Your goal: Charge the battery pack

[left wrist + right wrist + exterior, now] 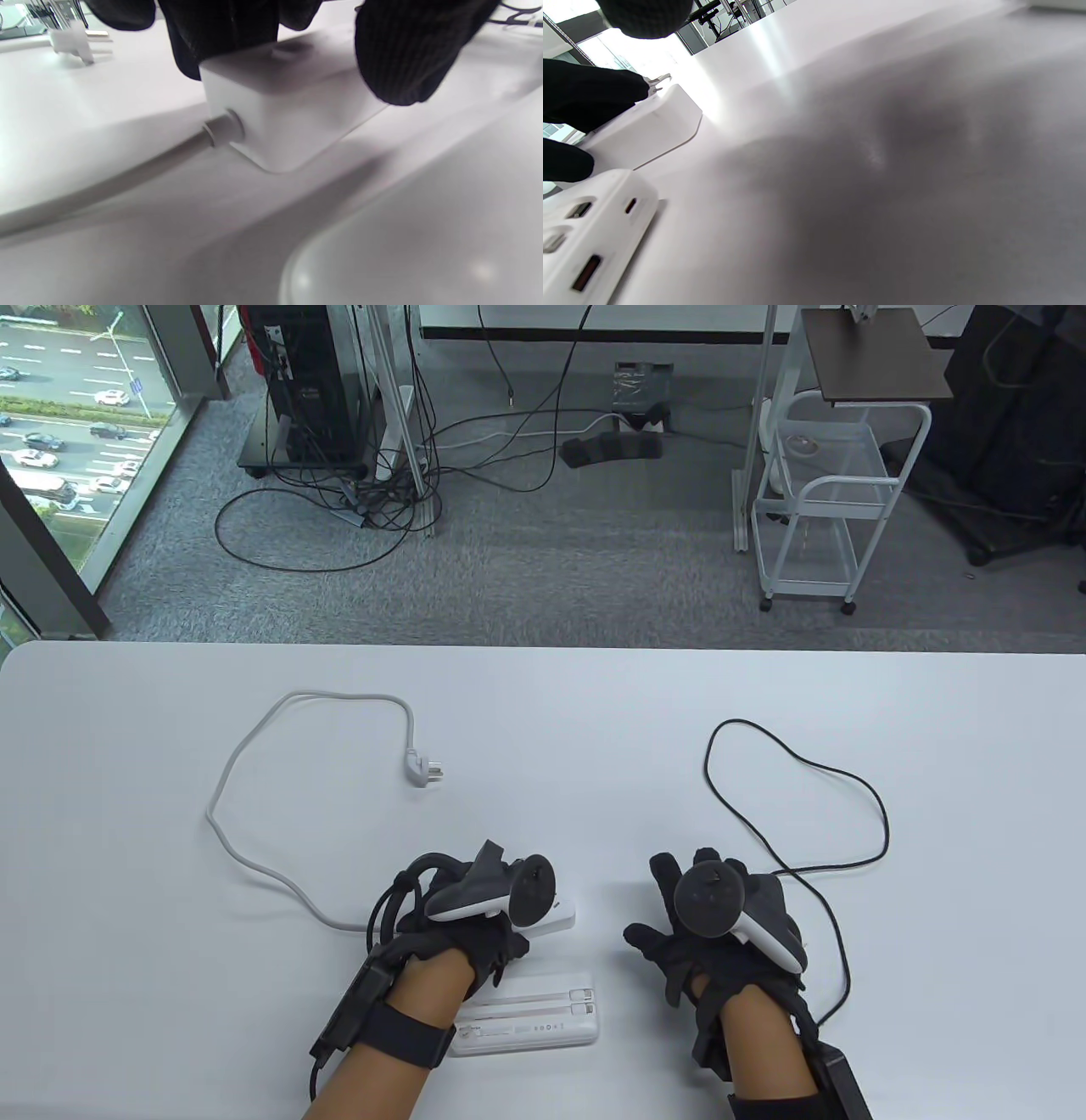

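Note:
The white battery pack [530, 1014] lies flat near the table's front edge, just right of my left wrist. Its port end shows in the right wrist view [585, 237]. My left hand [509, 899] grips the end of a white power strip [562, 916] just beyond the pack. In the left wrist view my fingers [403, 55] press its top and side where its white cord [212, 131] comes out. My right hand [657, 908] is open and empty, fingers spread, right of the strip. A black cable [797, 768] loops on the table beyond it.
The strip's white cord [246, 848] curves left and back to its plug [424, 770], which lies loose on the table. The table's far edge [543, 646] runs behind it, with floor, cables and a white cart [827, 500] beyond.

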{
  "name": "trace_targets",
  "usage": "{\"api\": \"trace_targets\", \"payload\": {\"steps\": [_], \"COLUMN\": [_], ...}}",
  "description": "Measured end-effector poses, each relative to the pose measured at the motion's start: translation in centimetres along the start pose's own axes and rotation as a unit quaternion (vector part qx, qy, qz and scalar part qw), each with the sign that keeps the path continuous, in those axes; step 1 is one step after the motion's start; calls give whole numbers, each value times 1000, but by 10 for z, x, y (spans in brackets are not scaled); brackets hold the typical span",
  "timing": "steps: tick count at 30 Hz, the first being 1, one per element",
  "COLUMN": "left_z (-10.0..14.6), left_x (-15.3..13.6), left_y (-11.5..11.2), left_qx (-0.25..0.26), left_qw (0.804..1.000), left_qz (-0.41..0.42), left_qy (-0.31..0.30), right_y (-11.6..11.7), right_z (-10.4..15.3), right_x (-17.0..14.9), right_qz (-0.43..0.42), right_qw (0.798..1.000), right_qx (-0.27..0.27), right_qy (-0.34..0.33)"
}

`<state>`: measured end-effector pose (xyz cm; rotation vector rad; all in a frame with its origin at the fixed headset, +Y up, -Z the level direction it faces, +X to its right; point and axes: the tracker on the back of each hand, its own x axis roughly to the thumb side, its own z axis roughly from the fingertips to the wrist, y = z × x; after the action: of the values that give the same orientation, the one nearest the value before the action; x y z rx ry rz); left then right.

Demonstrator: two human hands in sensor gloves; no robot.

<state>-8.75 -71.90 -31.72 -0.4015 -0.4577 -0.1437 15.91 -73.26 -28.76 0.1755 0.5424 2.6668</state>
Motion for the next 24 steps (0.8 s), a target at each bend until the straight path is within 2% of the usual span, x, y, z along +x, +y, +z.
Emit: {"api": "trace_targets", "payload": {"steps": [5, 9, 12, 14, 19, 24], "left_z": [29, 44, 45, 46, 43, 40], "left_x": [-6, -17, -30, -38, -45, -40], "left_y": [7, 0, -8, -8, -7, -12], "left_qx": [29, 46, 42, 45, 56, 38], "left_qw": [999, 998, 994, 993, 991, 992], "left_qz": [19, 52, 98, 108, 125, 117], "left_qy": [0, -1, -1, 6, 5, -3], "right_y": [-4, -13, -21, -24, -22, -18], "right_z": [-1, 2, 3, 3, -2, -6], "right_x": [-2, -7, -18, -27, -45, -46], "right_qz": [2, 16, 31, 39, 77, 117], "right_qw": [1000, 997, 989, 984, 973, 962], "right_qx": [-12, -61, -117, -135, -139, -143], "right_qy": [10, 40, 85, 110, 168, 199]}}
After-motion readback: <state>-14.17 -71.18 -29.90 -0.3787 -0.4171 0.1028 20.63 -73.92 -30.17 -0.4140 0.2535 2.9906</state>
